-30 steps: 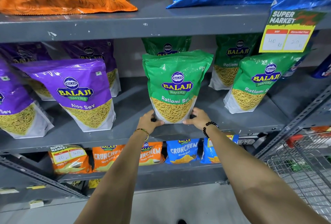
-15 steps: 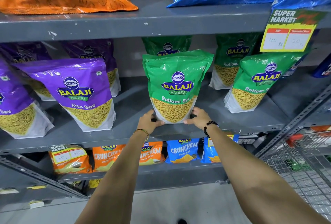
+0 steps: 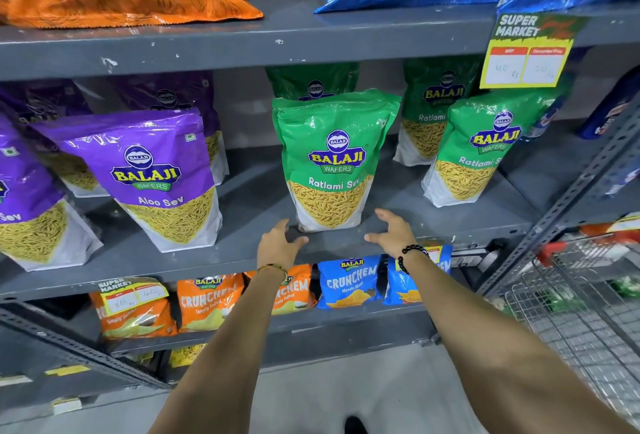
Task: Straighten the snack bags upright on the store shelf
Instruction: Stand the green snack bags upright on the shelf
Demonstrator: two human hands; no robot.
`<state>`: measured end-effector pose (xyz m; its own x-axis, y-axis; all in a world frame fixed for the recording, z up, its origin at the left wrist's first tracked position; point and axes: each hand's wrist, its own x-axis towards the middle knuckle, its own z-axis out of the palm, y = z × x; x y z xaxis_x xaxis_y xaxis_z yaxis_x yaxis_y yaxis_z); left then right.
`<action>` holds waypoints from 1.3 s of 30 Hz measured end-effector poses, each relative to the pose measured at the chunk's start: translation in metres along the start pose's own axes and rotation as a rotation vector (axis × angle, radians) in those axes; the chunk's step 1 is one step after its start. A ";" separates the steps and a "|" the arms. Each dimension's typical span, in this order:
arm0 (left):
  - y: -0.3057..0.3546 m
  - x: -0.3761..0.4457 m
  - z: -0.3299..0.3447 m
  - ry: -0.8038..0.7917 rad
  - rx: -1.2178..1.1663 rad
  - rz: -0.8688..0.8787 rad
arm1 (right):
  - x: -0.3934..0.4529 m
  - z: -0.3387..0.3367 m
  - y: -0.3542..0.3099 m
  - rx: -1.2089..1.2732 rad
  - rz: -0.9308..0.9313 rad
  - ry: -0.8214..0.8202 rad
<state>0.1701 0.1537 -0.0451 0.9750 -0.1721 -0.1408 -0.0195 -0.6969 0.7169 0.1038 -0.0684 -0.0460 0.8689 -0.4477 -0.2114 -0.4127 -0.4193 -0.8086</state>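
A: Where's our bag now?

B: The green Ratlami Sev bag [image 3: 332, 163] stands on the middle shelf [image 3: 398, 243], near the front edge, long axis vertical, top leaning back only a touch. Another green bag [image 3: 481, 146] sits at its 3 o'clock, tilted; the purple Aloo Sev bag [image 3: 156, 173] at its 9 o'clock, also tilted.

A: And our hands?

B: Left hand [image 3: 278, 246] is at the bag's 7 o'clock, right hand [image 3: 393, 232] at its 5 o'clock. From either grip the bag lies up and inward: approx 1 o'clock from the left, 11 from the right. Both grips are spread, fingers fanned, pinching nothing. There's a clear gap between fingertips and the bag's bottom corners.

A: Which is nearer?

B: About even, tbh. The right hand's fingers [image 3: 384, 214] reach a bit closer to the bag's lower right corner.

A: Vs half a sec ago?

B: Then both our hands cupped the bag's base, thumbs on its front. Now we've let go and pulled back toward the shelf lip. The bag hasn't slumped; it stands alone.

A: So next?

B: Prob this one's done. The tilted green bag at 3 o'clock looks like our next job, and the right hand is nearer to it.
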 end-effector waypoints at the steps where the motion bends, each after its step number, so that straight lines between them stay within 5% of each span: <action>1: -0.001 -0.006 0.002 0.010 0.012 0.012 | -0.005 -0.003 0.004 0.010 0.002 0.045; 9: 0.028 -0.043 0.044 -0.072 0.061 0.163 | -0.033 -0.047 0.044 0.133 0.117 0.319; 17: 0.113 -0.031 0.124 -0.212 0.020 0.247 | -0.002 -0.127 0.086 0.211 0.173 0.374; 22: 0.167 -0.002 0.174 -0.210 -0.024 0.188 | 0.045 -0.182 0.107 0.268 0.177 0.298; 33: 0.207 0.031 0.219 -0.147 -0.055 0.057 | 0.115 -0.225 0.117 0.158 0.101 -0.148; 39: 0.211 0.024 0.217 -0.116 -0.145 0.064 | 0.116 -0.218 0.123 0.185 0.001 -0.104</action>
<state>0.1410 -0.1484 -0.0451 0.9407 -0.2972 -0.1636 -0.0398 -0.5756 0.8168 0.0944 -0.3441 -0.0505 0.8959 -0.3602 -0.2600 -0.3647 -0.2619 -0.8935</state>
